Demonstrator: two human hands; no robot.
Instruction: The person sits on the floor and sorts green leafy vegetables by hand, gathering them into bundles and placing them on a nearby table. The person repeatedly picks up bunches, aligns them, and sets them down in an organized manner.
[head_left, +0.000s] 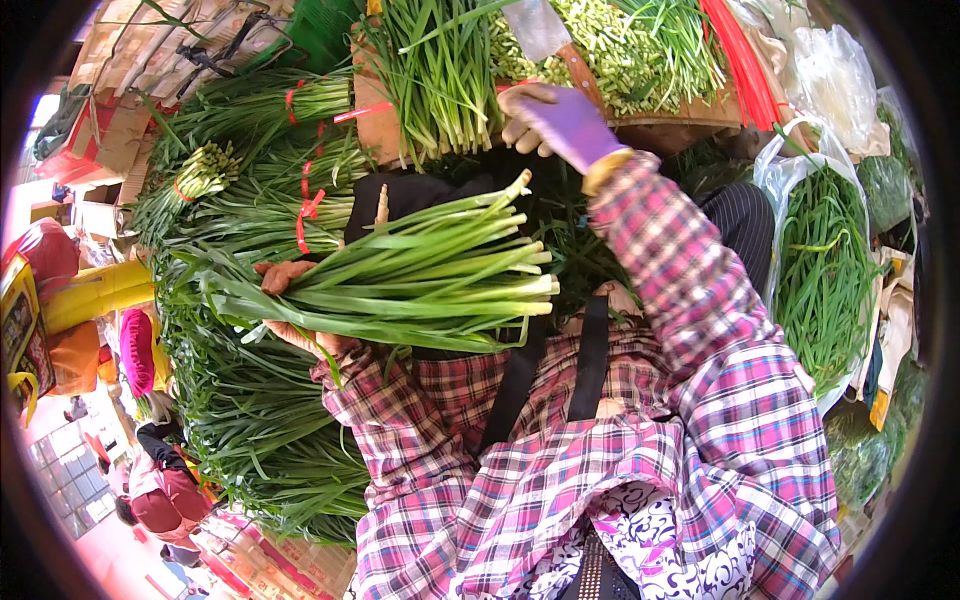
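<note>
My left hand (296, 307) is closed around a loose bunch of garlic chives (420, 270), with the pale cut ends pointing right. My right hand (559, 124), in a purple and tan glove, is raised near the wooden handle of a cleaver (536, 30); whether it touches the handle is unclear, and I see nothing held in it. The cleaver lies on chopped stem ends (615, 60) on a wooden board (679, 116). Loose chives (450, 82) lie on the board's left part. Red plastic ties (742, 67) hang over its right side.
Bundles of chives with red ties (322, 217) are heaped at the left. A clear plastic bag of chives (821, 262) stands at the right. A green container (322, 34) is at the top left. Another person (165, 487) is at the lower left, away from my hands.
</note>
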